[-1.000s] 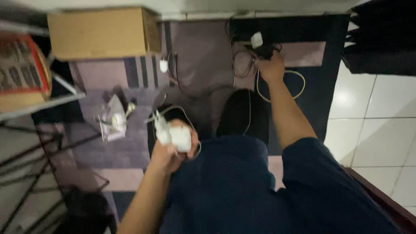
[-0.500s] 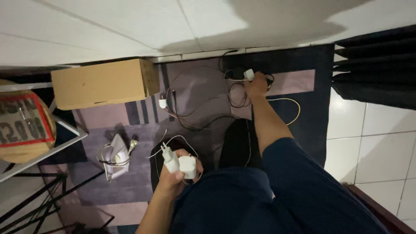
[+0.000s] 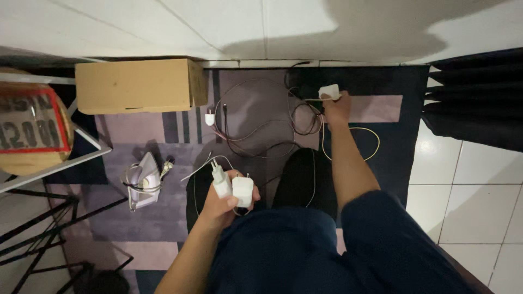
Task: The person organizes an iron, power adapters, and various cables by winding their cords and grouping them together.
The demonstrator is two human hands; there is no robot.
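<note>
Striped purple rug (image 3: pixel 163 218) on white tile. Left hand (image 3: pixel 220 204), fingers clamped on two white plug adapters (image 3: pixel 233 186), keeps them lifted off the rug. Right hand (image 3: pixel 336 106), beyond, pinches another white adapter (image 3: pixel 329 91) among tangled cables (image 3: pixel 256 136). Cardboard box (image 3: pixel 136 84) and clothes iron (image 3: pixel 144 179) to the left.

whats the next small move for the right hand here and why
Probably lift the white charger clear of the tangled cables: the right hand already grips it at full reach, while the left hand holds two white plug adapters.
</note>
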